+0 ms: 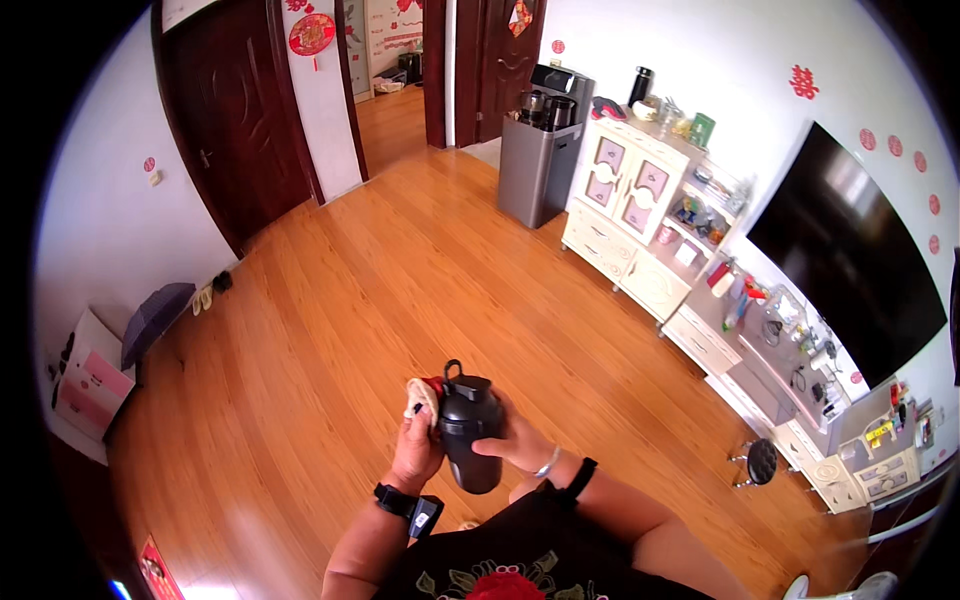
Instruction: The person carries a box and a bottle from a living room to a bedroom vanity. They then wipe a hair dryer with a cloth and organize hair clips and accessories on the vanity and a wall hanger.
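Note:
A black shaker bottle [468,432] with a lid and a carry loop on top is held upright in front of my body. My right hand [517,438] is closed around its right side, with the thumb across the front. On the other side, my left hand [416,452] grips a bunched beige and red cloth [421,396], which lies close against the bottle near its lid. Whether the left fingers also touch the bottle is hidden. Both wrists wear dark bands, and a silver bracelet circles the right one.
Wooden floor [380,270] spreads ahead. A grey water dispenser [530,170] stands beside a cream cabinet [610,190] at the far right. A round black stool [760,462] is near the low TV unit [700,340]. At left are a folded umbrella [155,320] and a pink-white cabinet [92,378].

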Demonstrator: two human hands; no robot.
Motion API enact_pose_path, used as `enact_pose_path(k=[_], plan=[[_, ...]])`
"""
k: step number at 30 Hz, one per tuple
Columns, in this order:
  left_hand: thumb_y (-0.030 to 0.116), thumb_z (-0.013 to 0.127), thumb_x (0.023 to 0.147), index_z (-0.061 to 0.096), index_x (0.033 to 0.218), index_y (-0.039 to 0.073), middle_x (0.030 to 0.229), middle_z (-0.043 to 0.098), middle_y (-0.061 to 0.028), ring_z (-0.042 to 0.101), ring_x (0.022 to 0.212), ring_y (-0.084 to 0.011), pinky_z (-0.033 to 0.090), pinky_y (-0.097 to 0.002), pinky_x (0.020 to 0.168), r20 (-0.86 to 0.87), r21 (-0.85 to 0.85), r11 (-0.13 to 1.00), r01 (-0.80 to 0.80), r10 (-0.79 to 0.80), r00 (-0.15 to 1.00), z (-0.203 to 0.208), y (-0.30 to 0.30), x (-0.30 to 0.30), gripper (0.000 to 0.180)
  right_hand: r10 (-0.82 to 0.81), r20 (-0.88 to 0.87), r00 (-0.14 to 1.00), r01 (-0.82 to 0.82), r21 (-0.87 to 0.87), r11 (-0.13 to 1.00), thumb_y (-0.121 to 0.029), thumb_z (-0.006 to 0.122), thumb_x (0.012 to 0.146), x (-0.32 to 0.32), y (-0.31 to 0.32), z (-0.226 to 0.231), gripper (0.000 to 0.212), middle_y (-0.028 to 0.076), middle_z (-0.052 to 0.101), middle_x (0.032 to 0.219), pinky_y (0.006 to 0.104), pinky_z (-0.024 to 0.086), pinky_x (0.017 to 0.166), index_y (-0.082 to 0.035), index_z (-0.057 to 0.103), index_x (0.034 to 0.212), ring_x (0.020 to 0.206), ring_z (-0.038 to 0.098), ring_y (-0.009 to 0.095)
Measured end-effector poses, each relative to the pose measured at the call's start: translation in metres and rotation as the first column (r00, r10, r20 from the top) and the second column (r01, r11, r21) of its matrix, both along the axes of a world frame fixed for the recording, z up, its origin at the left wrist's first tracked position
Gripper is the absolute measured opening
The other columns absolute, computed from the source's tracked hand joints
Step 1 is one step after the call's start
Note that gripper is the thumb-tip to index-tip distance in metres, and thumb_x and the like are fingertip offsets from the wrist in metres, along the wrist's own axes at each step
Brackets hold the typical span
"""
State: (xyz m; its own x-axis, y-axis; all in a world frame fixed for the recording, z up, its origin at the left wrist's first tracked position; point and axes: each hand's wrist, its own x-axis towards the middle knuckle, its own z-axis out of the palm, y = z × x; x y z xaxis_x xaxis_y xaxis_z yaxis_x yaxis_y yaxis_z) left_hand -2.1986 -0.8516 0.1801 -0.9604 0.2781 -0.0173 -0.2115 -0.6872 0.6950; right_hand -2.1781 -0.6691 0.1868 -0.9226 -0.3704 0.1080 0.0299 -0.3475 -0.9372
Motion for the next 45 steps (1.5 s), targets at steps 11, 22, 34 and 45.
enact_pose_path(k=[11,22,34,45], plan=[[0.029,0.050,0.096,0.039,0.137,0.008,0.133,0.051,-0.0073,0.050,0.121,-0.0226,0.036,-0.0407,0.106,-0.026,0.019,1.000,-0.006,0.007,1.000,-0.014,-0.005,-0.284,0.048,-0.045,-0.066,0.997,0.046,0.008,0.999,-0.025,0.078,0.077,-0.298,-0.009,-0.008,0.091,0.013,0.044,0.133,0.0366,0.034,0.106,0.002,0.021,0.142,0.125,0.043,0.022],[0.005,0.060,0.089,0.045,0.135,0.005,0.153,0.024,-0.0092,0.030,0.137,-0.0201,0.031,-0.0340,0.107,-0.482,-0.412,0.867,-0.281,0.055,0.874,0.004,-0.056,-0.542,0.048,-0.055,0.266,0.962,0.099,-0.155,0.983,-0.013,0.073,0.081,-0.623,-0.076,-0.011,0.069,0.011,0.052,0.125,0.0341,0.043,0.098,-0.001,0.033,0.135,0.113,0.051,0.019],[0.040,0.048,0.097,0.032,0.141,0.003,0.135,0.046,-0.0083,0.044,0.125,-0.0208,0.033,-0.0347,0.106,-0.002,-0.345,0.929,0.134,-0.143,0.990,-0.018,-0.096,-0.899,0.059,-0.087,0.132,0.987,0.105,-0.130,0.986,-0.012,0.069,0.082,-0.921,-0.084,0.010,0.070,0.009,0.051,0.128,0.0364,0.040,0.101,-0.003,0.031,0.139,0.117,0.049,0.018],[0.035,0.057,0.093,0.046,0.133,0.010,0.131,0.052,-0.0102,0.053,0.118,-0.0251,0.042,-0.0407,0.104,0.067,0.118,0.956,0.267,-0.276,0.959,-0.044,-0.126,-1.172,0.048,0.300,-0.188,0.935,-0.267,0.181,0.946,-0.023,0.082,0.072,-1.224,-0.118,0.044,0.103,0.016,0.037,0.142,0.0372,0.028,0.110,0.000,0.014,0.146,0.132,0.037,0.024]])
